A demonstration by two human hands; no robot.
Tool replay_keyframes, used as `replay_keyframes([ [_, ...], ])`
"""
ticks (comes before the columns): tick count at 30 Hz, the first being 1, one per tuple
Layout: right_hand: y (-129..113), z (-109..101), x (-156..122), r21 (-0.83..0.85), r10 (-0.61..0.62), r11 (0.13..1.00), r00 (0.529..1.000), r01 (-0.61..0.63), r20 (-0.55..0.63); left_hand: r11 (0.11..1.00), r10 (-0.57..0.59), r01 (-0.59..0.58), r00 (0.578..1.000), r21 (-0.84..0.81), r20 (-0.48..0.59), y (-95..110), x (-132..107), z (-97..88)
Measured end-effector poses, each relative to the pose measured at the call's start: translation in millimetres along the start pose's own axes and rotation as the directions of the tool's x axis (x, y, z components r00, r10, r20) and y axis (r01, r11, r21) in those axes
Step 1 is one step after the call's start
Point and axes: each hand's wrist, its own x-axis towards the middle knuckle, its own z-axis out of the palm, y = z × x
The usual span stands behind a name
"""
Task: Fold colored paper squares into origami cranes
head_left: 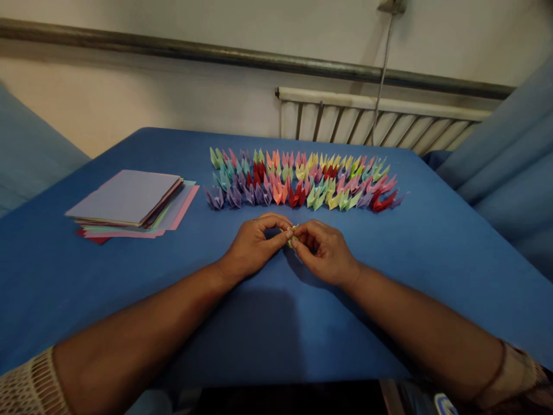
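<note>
Between the fingertips of both hands is a small piece of folded pale yellow paper [291,241], mostly covered by the fingers. My left hand [259,242] pinches it from the left with thumb and forefinger. From the right, my right hand [326,248] grips it in the same way, its other fingers curled. The two hands meet just above the blue table, in front of rows of folded paper cranes [298,196] in many colours. How far the yellow piece is folded cannot be made out.
A loose stack of square coloured paper [125,199] lies on the left of the blue-covered table [380,328]. Behind stand a wall with a thick pipe [194,51] and a radiator [367,101]. Blue curtains [510,150] hang at both sides.
</note>
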Motion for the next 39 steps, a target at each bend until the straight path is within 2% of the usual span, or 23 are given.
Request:
replay_keyframes([
  [4,-1,0,0,-0.042,-0.019,0.999,1.000,0.019,0.002,0.999,0.022,-0.021,0.999,0.027,-0.029,1,0,-0.1],
  [10,4,1,2,0.015,-0.059,0.998,0.998,0.059,0.006,0.999,0.028,-0.027,1.000,0.038,-0.006,5,-1,-0.7],
  [16,4,1,1,-0.011,-0.076,0.997,0.996,0.077,0.035,1.000,0.010,-0.009,0.998,0.006,-0.065,3,-1,1.0],
  [22,10,0,5,0.088,-0.065,0.994,0.997,0.062,0.029,0.988,0.011,-0.008,1.000,-0.152,0.015,5,0,-4.9],
  [25,13,1,6,0.127,-0.074,0.989,0.997,0.069,0.031,0.986,0.038,-0.030,0.998,-0.164,0.045,5,0,-6.3],
  [39,13,-1,5,0.094,-0.071,0.993,0.996,0.066,0.049,0.988,0.121,-0.122,0.993,0.090,0.013,8,-1,-7.6],
])
